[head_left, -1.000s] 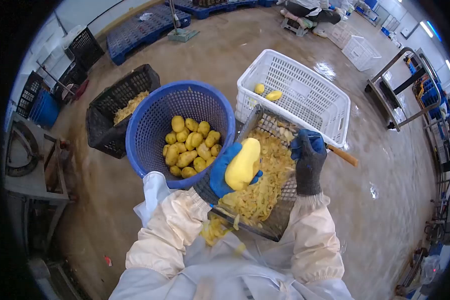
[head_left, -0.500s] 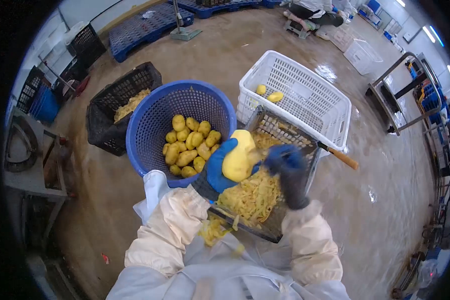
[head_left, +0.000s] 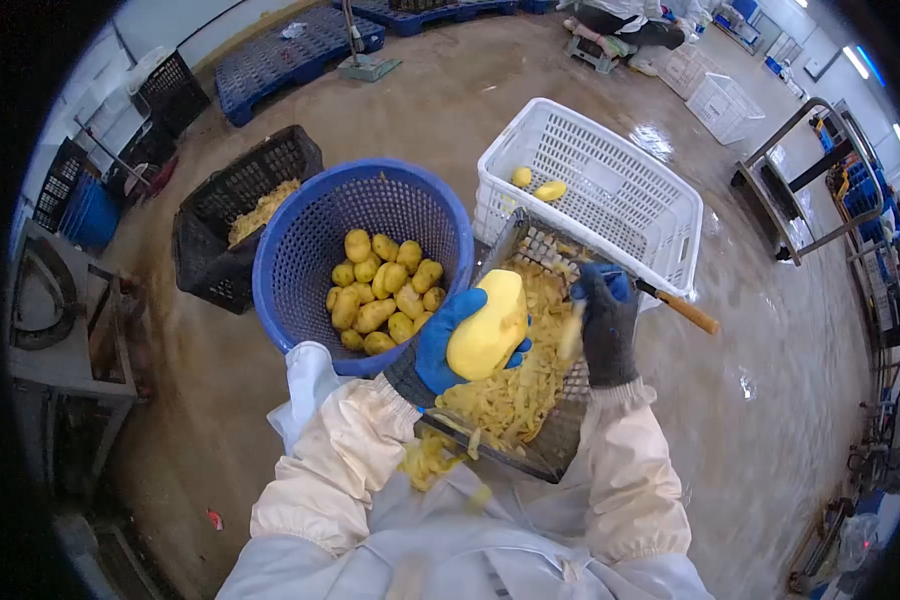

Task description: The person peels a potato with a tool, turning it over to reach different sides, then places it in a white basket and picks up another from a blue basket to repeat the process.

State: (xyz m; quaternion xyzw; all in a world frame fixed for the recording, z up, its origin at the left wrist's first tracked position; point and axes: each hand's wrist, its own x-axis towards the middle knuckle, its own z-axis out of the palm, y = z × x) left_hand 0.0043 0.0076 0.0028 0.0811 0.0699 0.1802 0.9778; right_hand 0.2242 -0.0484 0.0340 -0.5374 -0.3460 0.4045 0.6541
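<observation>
My left hand [head_left: 438,345], in a blue and dark glove, is wrapped round a large peeled potato [head_left: 490,325], smooth and pale yellow. The potato is over a dark crate [head_left: 568,425] heaped with potato peelings [head_left: 500,400]. Off to its right, my right hand [head_left: 608,320] is closed above the crate's right side; I cannot tell what it grips. A pale blurred strip shows just left of those fingers. Close by my left hand, a blue basket [head_left: 310,225] holds several unpeeled potatoes [head_left: 378,285].
Behind the peelings crate, a white crate [head_left: 625,185] contains two peeled potatoes [head_left: 540,186]. A wooden-handled tool [head_left: 685,308] lies across the dark crate's right rim. At left sits a black crate [head_left: 215,245] with shreds inside. A trolley [head_left: 810,195] stands right; another person [head_left: 625,20] sits far back.
My right hand has moved right, away from the potato, and turned more upright. My left hand still holds the potato, now shifted slightly right and lower.
</observation>
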